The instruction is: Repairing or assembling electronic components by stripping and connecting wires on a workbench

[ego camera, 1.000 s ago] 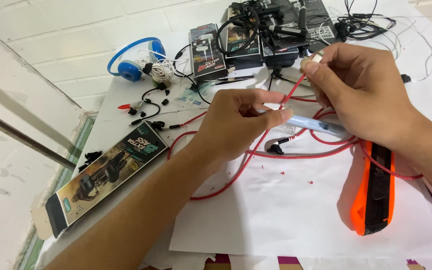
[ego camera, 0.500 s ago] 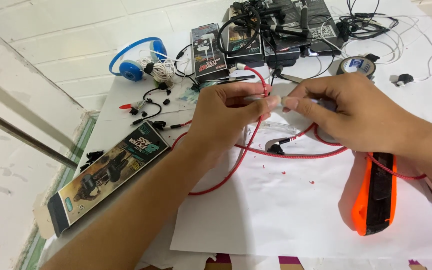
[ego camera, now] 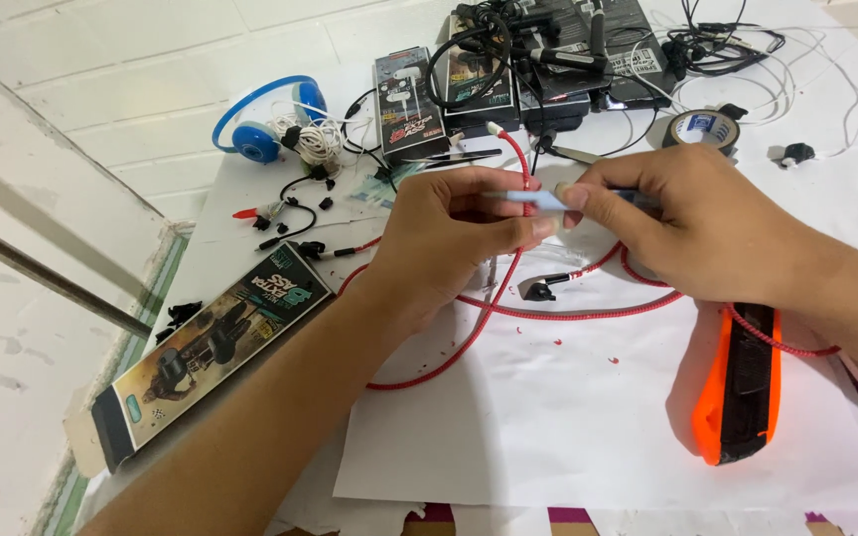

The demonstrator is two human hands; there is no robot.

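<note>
Red braided cable (ego camera: 508,316) sits at centre frame, one stretch raised between both hands, the rest looping over the white paper sheet (ego camera: 568,417) and trailing right past the orange utility knife (ego camera: 739,392). Left hand (ego camera: 454,238): fingers closed, pinching the cable near its upper end, where a short white tip shows above the knuckles. Right hand (ego camera: 692,223): thumb and forefinger pinched on a small pale-blue tool (ego camera: 536,201), held level, its end at the cable just beside the left fingertips. What kind of tool it is cannot be told.

Progress, judged from the lay of things: red flecks scattered on the paper suggest some braid has already been cut or stripped. A small black plug piece (ego camera: 538,290) lies loose on the paper below the hands, apart from the cable end. Work on the cable end looks mid-way; nothing looks rejoined or closed up.

Bench (ego camera: 250,189): white top, crowded. Upper left, blue headphones (ego camera: 265,124) with a white cord bundle beside them; black earphone bits close by. Top centre, a stack of black earphone boxes (ego camera: 508,74) and tangled black wires. Upper right, a roll of tape (ego camera: 704,129). Lower left, a long black product box (ego camera: 206,362) lying at a slant.

Room: white tiled wall along the upper left, a pale ledge at the far left edge.
</note>
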